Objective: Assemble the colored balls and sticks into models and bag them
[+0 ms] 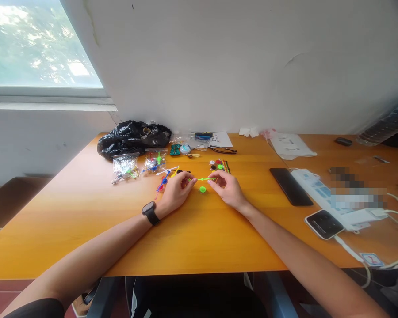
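A thin green plastic stick (pixel 203 179) is stretched level between my two hands, just above the table. My left hand (pixel 178 190), with a black watch on its wrist, pinches the left end. The right end is pinched by my right hand (pixel 228 189). Below the stick lies a round green plastic disc (pixel 202 189). Behind my right hand are small discs in several colours (pixel 213 167) and a bundle of coloured sticks (pixel 226 166). Blue, red, yellow and white stick pieces (pixel 163 182) lie beside my left hand, which partly covers them.
Clear bags of small parts (pixel 125 168) and a black plastic bag (pixel 129 138) lie at the back left. To the right are a black phone (pixel 291 186), a white device with a dark screen (pixel 324 224), white cables and papers (pixel 293 145). A wooden table (pixel 199 247) bears everything.
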`<state>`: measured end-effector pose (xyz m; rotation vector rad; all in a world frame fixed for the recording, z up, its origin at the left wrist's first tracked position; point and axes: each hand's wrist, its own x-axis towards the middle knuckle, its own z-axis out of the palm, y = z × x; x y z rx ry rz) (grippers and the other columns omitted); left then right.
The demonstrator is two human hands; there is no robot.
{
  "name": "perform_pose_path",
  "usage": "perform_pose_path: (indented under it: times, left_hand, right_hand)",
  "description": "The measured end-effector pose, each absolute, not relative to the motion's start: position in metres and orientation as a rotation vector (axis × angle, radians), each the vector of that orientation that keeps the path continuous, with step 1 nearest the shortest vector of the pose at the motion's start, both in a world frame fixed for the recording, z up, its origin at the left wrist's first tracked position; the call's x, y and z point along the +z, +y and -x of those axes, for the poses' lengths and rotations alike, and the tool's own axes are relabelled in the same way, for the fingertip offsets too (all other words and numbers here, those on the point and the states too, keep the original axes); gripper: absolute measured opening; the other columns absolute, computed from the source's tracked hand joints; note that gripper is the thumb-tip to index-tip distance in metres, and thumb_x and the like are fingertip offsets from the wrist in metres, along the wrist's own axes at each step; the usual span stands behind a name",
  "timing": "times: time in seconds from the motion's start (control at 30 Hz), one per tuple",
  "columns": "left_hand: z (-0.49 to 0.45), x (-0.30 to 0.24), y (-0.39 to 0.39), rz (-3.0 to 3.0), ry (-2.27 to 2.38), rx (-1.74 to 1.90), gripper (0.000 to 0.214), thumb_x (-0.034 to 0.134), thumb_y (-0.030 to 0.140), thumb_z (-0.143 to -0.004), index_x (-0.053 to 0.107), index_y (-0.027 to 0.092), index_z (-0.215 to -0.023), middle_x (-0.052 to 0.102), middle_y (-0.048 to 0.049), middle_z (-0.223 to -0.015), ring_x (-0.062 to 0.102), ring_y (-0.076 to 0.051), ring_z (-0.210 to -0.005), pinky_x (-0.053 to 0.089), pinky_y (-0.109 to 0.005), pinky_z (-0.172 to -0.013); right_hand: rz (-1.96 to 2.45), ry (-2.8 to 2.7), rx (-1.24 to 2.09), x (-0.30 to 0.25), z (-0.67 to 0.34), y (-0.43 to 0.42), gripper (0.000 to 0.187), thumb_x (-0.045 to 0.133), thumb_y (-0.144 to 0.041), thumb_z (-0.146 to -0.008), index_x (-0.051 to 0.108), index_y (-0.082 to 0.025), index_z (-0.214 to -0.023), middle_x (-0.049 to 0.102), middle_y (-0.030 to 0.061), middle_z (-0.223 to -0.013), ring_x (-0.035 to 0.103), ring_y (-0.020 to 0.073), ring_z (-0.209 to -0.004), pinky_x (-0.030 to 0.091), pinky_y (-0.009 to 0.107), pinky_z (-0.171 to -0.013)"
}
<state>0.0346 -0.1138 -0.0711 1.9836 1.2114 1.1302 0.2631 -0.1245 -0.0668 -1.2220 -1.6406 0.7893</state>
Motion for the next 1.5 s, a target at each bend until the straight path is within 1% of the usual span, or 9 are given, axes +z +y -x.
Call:
perform_pose_path:
  times: [0.1,0.33,0.6,0.9,1.03,1.2,1.3,1.43,1.5]
  left_hand:
    - [-0.035,-0.073,-0.114,-1.970,1.237,1.129,0.029,0.063,0.045,-0.103,0.068,0.019,-0.092,0.067,-0.0016,-0.075,0.053,-0.016,-0.063,0.040,-0.029,-0.060]
    - [-0.035,-0.072,-0.116,-1.961,1.279,1.103,0.033,0.064,0.050,-0.102,0.059,0.020,-0.086,0.059,0.0010,-0.068,0.047,-0.014,-0.060,0.032,-0.029,-0.056]
    - [-0.036,-0.063,-0.120,-1.952,1.226,1.124,0.048,0.064,0.058,-0.100,0.045,0.021,-0.075,0.049,0.0031,-0.066,0.041,-0.013,-0.060,0.030,-0.028,-0.056]
    - [-0.035,-0.049,-0.133,-1.975,0.981,1.110,0.035,0.061,0.053,-0.102,0.051,0.021,-0.090,0.053,0.0012,-0.075,0.047,-0.015,-0.067,0.038,-0.029,-0.062]
    - [-0.033,-0.047,-0.136,-2.007,0.945,1.115,0.029,0.063,0.048,-0.101,0.053,0.021,-0.096,0.053,0.0014,-0.076,0.048,-0.015,-0.068,0.040,-0.030,-0.063]
    - [-0.033,-0.048,-0.138,-2.107,1.042,1.231,0.021,0.063,0.041,-0.101,0.056,0.022,-0.100,0.048,0.0019,-0.075,0.045,-0.016,-0.067,0.039,-0.031,-0.065]
    - [-0.034,-0.052,-0.136,-2.203,1.039,1.209,0.018,0.064,0.038,-0.100,0.059,0.022,-0.105,0.057,-0.0018,-0.084,0.053,-0.018,-0.076,0.044,-0.033,-0.071]
    - [-0.036,-0.055,-0.132,-2.299,1.039,1.186,0.025,0.067,0.032,-0.099,0.060,0.023,-0.122,0.065,-0.0097,-0.118,0.060,-0.026,-0.111,0.048,-0.042,-0.100]
    - [-0.035,-0.057,-0.130,-2.282,1.056,1.154,0.030,0.067,0.032,-0.100,0.059,0.024,-0.128,0.066,-0.0101,-0.126,0.060,-0.027,-0.116,0.047,-0.042,-0.103]
  right_hand:
    - [1.227,-1.649,0.744,-0.068,-0.264,-0.125,0.024,0.071,-0.045,-0.093,0.071,-0.021,-0.093,0.069,0.0050,-0.085,0.056,0.0184,-0.068,0.045,0.032,-0.063]
    - [1.234,-1.609,0.823,-0.064,-0.263,-0.130,0.029,0.075,-0.046,-0.090,0.062,-0.022,-0.081,0.059,0.0004,-0.071,0.051,0.0164,-0.063,0.039,0.031,-0.059]
    - [1.287,-1.471,1.020,-0.055,-0.265,-0.128,0.035,0.077,-0.042,-0.080,0.055,-0.022,-0.063,0.050,-0.0023,-0.060,0.041,0.0133,-0.057,0.030,0.029,-0.054]
    - [1.434,-1.280,1.365,-0.052,-0.265,-0.125,0.025,0.077,-0.036,-0.068,0.060,-0.021,-0.057,0.038,-0.0064,-0.045,0.023,0.0075,-0.041,0.014,0.027,-0.042]
    - [1.487,-1.281,1.420,-0.053,-0.267,-0.123,0.022,0.075,-0.034,-0.065,0.060,-0.021,-0.057,0.040,-0.0063,-0.045,0.023,0.0063,-0.040,0.013,0.026,-0.041]
    - [1.518,-1.394,1.349,-0.057,-0.268,-0.121,0.023,0.076,-0.032,-0.065,0.060,-0.019,-0.055,0.048,-0.0040,-0.048,0.033,0.0074,-0.043,0.017,0.025,-0.042]
    - [1.446,-1.401,1.416,-0.057,-0.270,-0.122,0.026,0.080,-0.035,-0.067,0.061,-0.019,-0.058,0.048,-0.0049,-0.049,0.032,0.0071,-0.044,0.018,0.025,-0.043]
    - [1.313,-1.408,1.581,-0.051,-0.274,-0.122,0.034,0.085,-0.045,-0.070,0.064,-0.019,-0.066,0.046,-0.0063,-0.052,0.028,0.0065,-0.044,0.014,0.025,-0.044]
    - [1.263,-1.422,1.665,-0.046,-0.278,-0.121,0.037,0.085,-0.049,-0.074,0.064,-0.019,-0.070,0.044,-0.0065,-0.054,0.028,0.0067,-0.046,0.014,0.025,-0.046]
